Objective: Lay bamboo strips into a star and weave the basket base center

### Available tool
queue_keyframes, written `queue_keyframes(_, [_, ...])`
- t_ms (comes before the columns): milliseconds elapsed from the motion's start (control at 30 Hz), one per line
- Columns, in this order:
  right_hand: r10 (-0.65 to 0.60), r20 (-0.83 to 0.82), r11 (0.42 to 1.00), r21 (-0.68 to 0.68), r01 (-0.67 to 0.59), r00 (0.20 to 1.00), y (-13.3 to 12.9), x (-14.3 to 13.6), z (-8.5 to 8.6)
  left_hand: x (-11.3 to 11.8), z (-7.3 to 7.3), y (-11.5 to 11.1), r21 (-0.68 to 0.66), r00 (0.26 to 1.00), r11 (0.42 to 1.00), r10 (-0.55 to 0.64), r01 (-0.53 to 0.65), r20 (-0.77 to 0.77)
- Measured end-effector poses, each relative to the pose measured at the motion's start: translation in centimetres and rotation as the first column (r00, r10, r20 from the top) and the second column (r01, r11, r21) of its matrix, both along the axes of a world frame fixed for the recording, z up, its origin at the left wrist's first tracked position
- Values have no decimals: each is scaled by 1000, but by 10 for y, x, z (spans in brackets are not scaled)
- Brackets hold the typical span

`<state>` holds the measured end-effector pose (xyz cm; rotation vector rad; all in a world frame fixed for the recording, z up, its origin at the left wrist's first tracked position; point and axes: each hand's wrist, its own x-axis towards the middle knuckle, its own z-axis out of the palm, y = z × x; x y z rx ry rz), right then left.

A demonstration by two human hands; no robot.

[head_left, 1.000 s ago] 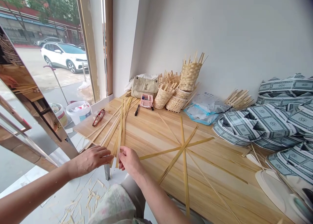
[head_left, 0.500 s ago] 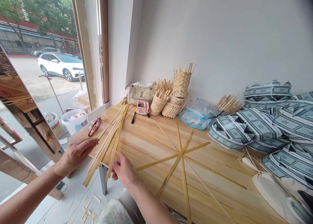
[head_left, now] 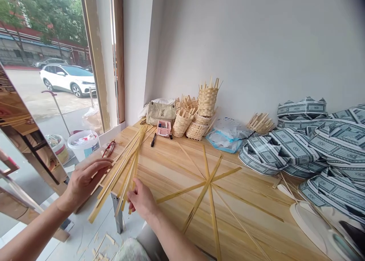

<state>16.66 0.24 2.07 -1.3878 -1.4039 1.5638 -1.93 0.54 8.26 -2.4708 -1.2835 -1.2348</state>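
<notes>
A loose bundle of bamboo strips (head_left: 125,166) lies on the wooden table (head_left: 256,223) at about 9 o'clock of the view, its far ends pointing toward 12 o'clock near the wall and its near ends overhanging the table's front corner. The left hand (head_left: 84,181), at 8 o'clock, lies with fingers spread and mostly straight against the left edge of the bundle, touching the outer strips without closing on them. The right hand (head_left: 141,200), at about 7 o'clock and just right of the bundle's near ends, has its fingers curled onto a few of the strips; whether it truly pinches them I cannot tell. The two hands are apart, with the bundle between them. At the middle of the table a star of crossed bamboo strips (head_left: 209,181) lies flat, well apart from both hands. At 12 o'clock, against the wall, stand small woven bamboo baskets (head_left: 196,116), with a beige handbag (head_left: 161,113) just to their left and a small pink box (head_left: 163,128) in front of it. Red-framed glasses (head_left: 108,149) lie near the table's left edge, just beyond the left hand. At 3 o'clock patterned folded cartons (head_left: 302,139) are heaped. A white bucket (head_left: 84,144) stands on the floor by the window.
</notes>
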Motion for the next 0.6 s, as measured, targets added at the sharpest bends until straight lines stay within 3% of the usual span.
queue_keyframes(100, [-58,-47,995,74,61,997,3,2,2,0,-6,-3,-23,999,999,-42,42,-26])
queue_keyframes(167, [-55,-201,989,121,81,978,4,3,7,5,-9,-6,-14,994,995,-96,95,-61])
queue_keyframes(267, [75,-431,989,146,-12,899,4,5,17,16,-14,-14,-9,974,980,-198,198,-112])
queue_keyframes(333, [143,-481,986,141,-84,865,3,4,22,20,-16,-19,-47,952,964,-267,263,-150])
queue_keyframes(400, [132,-471,988,133,-77,872,3,3,23,17,-19,-23,-112,947,956,-286,271,-149])
queue_keyframes(433, [107,-454,991,124,-56,884,3,2,22,12,-21,-24,-142,964,964,-242,226,-114])
queue_keyframes(500, [56,-403,996,89,-22,914,3,1,18,-3,-26,-23,-213,1000,977,-24,21,-11])
queue_keyframes(567, [32,-340,999,41,-19,940,3,-1,13,-18,-34,-20,-318,973,923,229,-219,-5])
queue_keyframes(600, [30,-310,999,26,-24,950,3,-1,11,-24,-38,-19,-372,955,881,289,-294,-70])
